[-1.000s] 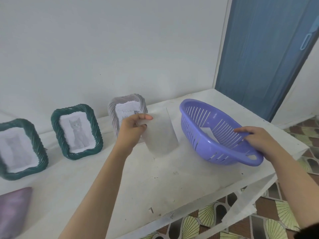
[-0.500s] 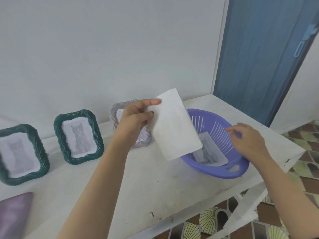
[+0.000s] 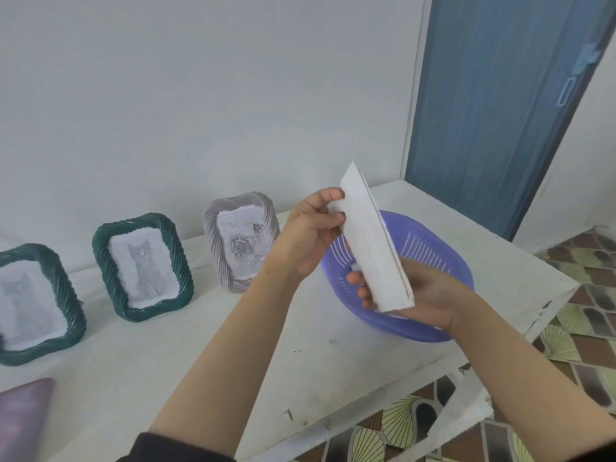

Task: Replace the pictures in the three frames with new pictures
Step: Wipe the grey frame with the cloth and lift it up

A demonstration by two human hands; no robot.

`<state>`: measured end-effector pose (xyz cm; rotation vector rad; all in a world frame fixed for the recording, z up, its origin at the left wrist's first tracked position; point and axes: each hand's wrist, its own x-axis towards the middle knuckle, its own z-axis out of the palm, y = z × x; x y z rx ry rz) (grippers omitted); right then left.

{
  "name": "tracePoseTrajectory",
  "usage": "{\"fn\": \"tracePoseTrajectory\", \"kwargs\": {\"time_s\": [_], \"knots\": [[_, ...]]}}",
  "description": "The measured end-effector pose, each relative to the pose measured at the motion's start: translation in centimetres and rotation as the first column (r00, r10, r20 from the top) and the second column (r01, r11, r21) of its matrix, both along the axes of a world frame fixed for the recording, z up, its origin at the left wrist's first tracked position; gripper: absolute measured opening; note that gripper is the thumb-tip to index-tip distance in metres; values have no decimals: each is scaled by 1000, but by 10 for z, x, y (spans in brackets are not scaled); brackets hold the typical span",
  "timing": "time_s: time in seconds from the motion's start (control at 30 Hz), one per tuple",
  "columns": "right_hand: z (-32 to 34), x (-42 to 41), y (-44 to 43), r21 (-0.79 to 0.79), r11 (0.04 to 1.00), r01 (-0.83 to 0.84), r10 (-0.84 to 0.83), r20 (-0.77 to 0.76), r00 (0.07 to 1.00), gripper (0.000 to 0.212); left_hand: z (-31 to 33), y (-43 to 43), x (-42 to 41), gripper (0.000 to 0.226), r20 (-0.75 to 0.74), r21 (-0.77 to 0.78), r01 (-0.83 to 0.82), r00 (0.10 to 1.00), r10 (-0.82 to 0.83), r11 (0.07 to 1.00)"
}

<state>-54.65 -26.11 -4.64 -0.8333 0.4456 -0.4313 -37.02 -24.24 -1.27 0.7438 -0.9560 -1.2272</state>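
Head view, from your left: the left frame [image 3: 40, 305] and the middle frame [image 3: 143, 265], both green and each showing a cat picture, stood along the wall on the surface [image 3: 233, 345]. The grey frame [image 3: 241, 240] with a rose print stood next, upright and facing you.

Just right of that frame, your left hand [image 3: 306, 238] pinched the upper far end of the white sheets [image 3: 370, 241] between thumb and fingers. The sheets were raised off the surface and turned nearly edge-on to you. Their long axis ran from far-left and high to near-right and low. Your right hand [image 3: 426, 295] gripped the lower near end, its fingers wrapped round from underneath, over the purple basket [image 3: 443, 248].

So both hands were grasping the sheets, and neither touched a frame. All three frames lay to the left of the sheets, with the grey one closest, just beside your left hand. That hand was probably the better placed to reach it, while your right kept the sheets.
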Motion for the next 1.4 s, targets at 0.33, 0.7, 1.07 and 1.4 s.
{"fn": "tracePoseTrajectory", "kwargs": {"time_s": [0.33,0.7,1.07,1.4], "knots": [[-9,-19,-19,-560,739,374,-543,-168,822,44,-21,11,10,25,54,170,-93,995,85,981],[-30,-18,-42,-855,498,-143,-739,-505,446,32,-62,1,-10,25,986,-145,-302,40,164,942],[-33,-2,-46,-694,505,-514,-737,-656,161,19,-69,9,-5,37,982,-187,-171,-2,190,967],[-37,-3,-49,-563,524,-639,-714,-699,31,31,-78,14,0,36,978,-186,-168,64,199,968]]}}
